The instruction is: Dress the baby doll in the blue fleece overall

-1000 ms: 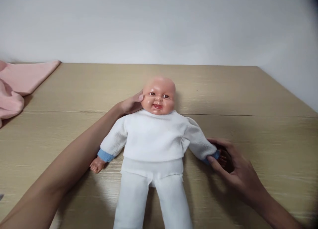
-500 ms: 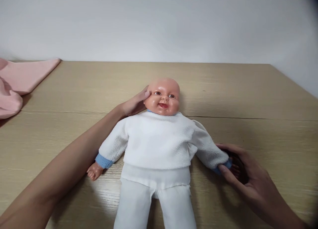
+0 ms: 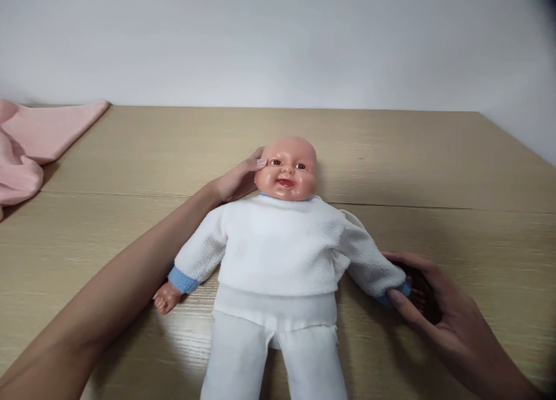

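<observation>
A baby doll in a white fleece top and white trousers lies on its back on the wooden table, head towards the wall. My left hand cups the side of the doll's head, thumb resting by its temple. My right hand is curled round the doll's small hand and blue cuff at the end of its outstretched arm. The doll's other arm stretches out to the left, its blue cuff and bare fist showing beside my left forearm.
A crumpled pink cloth lies at the table's far left corner. A white wall runs behind the table. The table's right edge slants away at the upper right.
The doll and both hands have shifted slightly to the right in view. My left thumb has slid up from the doll's cheek to its temple. My right hand keeps its hold on the doll's hand.
</observation>
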`<state>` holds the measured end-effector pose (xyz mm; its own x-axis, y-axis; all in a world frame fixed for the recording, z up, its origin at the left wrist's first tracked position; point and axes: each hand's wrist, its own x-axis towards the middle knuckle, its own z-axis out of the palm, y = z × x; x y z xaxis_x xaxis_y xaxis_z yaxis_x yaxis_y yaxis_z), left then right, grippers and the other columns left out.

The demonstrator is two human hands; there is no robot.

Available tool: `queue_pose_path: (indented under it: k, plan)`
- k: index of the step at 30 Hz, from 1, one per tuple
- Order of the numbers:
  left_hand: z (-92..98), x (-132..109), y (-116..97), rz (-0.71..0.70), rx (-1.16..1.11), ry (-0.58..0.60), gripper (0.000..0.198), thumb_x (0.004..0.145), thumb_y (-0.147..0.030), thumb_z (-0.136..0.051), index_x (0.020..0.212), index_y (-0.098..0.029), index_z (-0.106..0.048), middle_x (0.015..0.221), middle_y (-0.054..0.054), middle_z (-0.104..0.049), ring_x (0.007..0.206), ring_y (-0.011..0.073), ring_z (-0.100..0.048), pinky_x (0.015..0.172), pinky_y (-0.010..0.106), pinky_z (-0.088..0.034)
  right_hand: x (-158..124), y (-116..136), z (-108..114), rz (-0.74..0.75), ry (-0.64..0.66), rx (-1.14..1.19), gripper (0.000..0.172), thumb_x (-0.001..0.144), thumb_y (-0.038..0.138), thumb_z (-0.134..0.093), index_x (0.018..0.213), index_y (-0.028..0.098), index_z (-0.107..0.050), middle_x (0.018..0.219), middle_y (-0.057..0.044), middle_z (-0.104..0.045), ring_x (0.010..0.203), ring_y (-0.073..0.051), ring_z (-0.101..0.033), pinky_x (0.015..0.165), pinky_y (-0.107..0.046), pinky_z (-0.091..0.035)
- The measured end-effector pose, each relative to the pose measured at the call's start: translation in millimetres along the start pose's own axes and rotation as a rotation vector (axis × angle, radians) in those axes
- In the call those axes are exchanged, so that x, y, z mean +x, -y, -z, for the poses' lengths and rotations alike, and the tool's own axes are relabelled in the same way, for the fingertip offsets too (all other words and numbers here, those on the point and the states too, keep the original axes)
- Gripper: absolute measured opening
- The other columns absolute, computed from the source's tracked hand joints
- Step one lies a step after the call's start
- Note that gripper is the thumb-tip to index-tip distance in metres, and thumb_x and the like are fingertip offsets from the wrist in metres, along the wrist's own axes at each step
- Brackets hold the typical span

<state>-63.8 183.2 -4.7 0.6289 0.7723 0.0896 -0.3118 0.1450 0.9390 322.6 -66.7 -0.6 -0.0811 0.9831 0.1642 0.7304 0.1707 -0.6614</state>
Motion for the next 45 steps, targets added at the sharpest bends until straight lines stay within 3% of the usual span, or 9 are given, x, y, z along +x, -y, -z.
queue_pose_path:
  k: [5, 21, 24, 26, 29, 31, 34, 37, 45]
  plan:
    - [-2.2, 0.2, 3.8, 0.005, -0.016, -0.029, 0.05, 0.097, -0.051, -0.076, 0.137, -0.023, -0.066, 0.16, 0.013, -0.07, 0.157, 0.0433, -0.059, 0.132, 0.06, -0.046, 0.9, -1.4, -1.3, -0.004, 0.003, 0.016, 0.041, 0.106, 0.055, -0.072, 0.142, 0.037, -0.07, 0.123, -0.007, -0.082, 0.097, -0.025, -0.086, 0.076, -0.029, -0.073]
    - [-2.5, 2.6, 3.7, -0.01, 0.012, -0.014, 0.048, 0.102, -0.052, -0.074, 0.139, -0.025, -0.061, 0.156, 0.011, -0.069, 0.153, 0.0393, -0.061, 0.13, 0.056, -0.045, 1.9, -3.3, 1.0, -0.026, 0.063, 0.076, 0.041, 0.108, 0.053, -0.071, 0.145, 0.036, -0.066, 0.123, -0.006, -0.078, 0.098, -0.022, -0.08, 0.078, -0.027, -0.068]
    - [5.9, 4.4, -4.8, -0.028, 0.163, -0.009, 0.062, 0.103, -0.066, -0.069, 0.146, -0.024, -0.059, 0.16, 0.014, -0.067, 0.155, 0.0395, -0.059, 0.131, 0.056, -0.045, 3.1, -3.0, 0.2, 0.029, 0.047, 0.066, 0.044, 0.107, 0.053, -0.072, 0.146, 0.035, -0.065, 0.133, -0.008, -0.074, 0.108, -0.025, -0.077, 0.086, -0.032, -0.067]
    - [21.5, 1.5, -14.8, -0.036, 0.453, -0.061, 0.07, 0.106, -0.075, -0.057, 0.153, -0.023, -0.058, 0.164, 0.016, -0.065, 0.155, 0.0377, -0.059, 0.129, 0.053, -0.048, 2.9, -3.1, -1.5, 0.062, 0.023, 0.075, 0.044, 0.108, 0.054, -0.071, 0.147, 0.035, -0.064, 0.143, -0.01, -0.068, 0.117, -0.028, -0.074, 0.095, -0.038, -0.066]
    - [55.9, -12.6, -31.3, -0.027, 1.022, -0.264, 0.067, 0.108, -0.075, -0.052, 0.148, -0.023, -0.068, 0.162, 0.014, -0.068, 0.151, 0.0349, -0.06, 0.133, 0.051, -0.044, 1.5, -4.7, -4.9, 0.042, -0.006, 0.169, 0.042, 0.111, 0.054, -0.065, 0.149, 0.035, -0.062, 0.153, -0.011, -0.062, 0.124, -0.029, -0.071, 0.1, -0.042, -0.063]
    - [78.4, -26.5, -38.6, -0.025, 1.16, -0.371, 0.062, 0.101, -0.067, -0.065, 0.138, -0.018, -0.074, 0.158, 0.017, -0.07, 0.153, 0.0376, -0.056, 0.14, 0.054, -0.03, 1.3, -6.5, -7.0, 0.002, -0.008, 0.233, 0.041, 0.113, 0.054, -0.062, 0.149, 0.035, -0.061, 0.151, -0.012, -0.062, 0.122, -0.028, -0.072, 0.095, -0.041, -0.064]
    - [97.3, -49.9, -38.6, -0.003, 1.288, -0.556, 0.057, 0.103, -0.054, -0.059, 0.141, -0.012, -0.072, 0.159, 0.021, -0.069, 0.152, 0.0388, -0.054, 0.141, 0.059, -0.023, 4.1, -7.3, -9.5, -0.05, -0.01, 0.26, 0.043, 0.112, 0.058, -0.064, 0.147, 0.033, -0.061, 0.143, -0.012, -0.065, 0.118, -0.028, -0.073, 0.087, -0.039, -0.064]
    - [94.4, -74.6, -28.7, 0.024, 1.373, -0.646, 0.059, 0.106, -0.049, -0.055, 0.15, -0.011, -0.069, 0.168, 0.02, -0.062, 0.158, 0.0388, -0.049, 0.14, 0.06, -0.024, 8.9, -3.8, -11.2, -0.063, -0.052, 0.249, 0.047, 0.11, 0.063, -0.065, 0.143, 0.03, -0.064, 0.139, -0.012, -0.066, 0.118, -0.029, -0.073, 0.089, -0.041, -0.063]
    - [49.7, -139.8, -17.1, 0.018, 1.356, -0.669, 0.058, 0.108, -0.051, -0.055, 0.151, -0.015, -0.072, 0.172, 0.018, -0.06, 0.163, 0.0368, -0.048, 0.141, 0.059, -0.028, 7.1, 6.1, -18.6, 0.035, -0.152, 0.152, 0.042, 0.11, 0.059, -0.065, 0.136, 0.027, -0.068, 0.146, -0.013, -0.064, 0.11, -0.027, -0.07, 0.095, -0.048, -0.061]
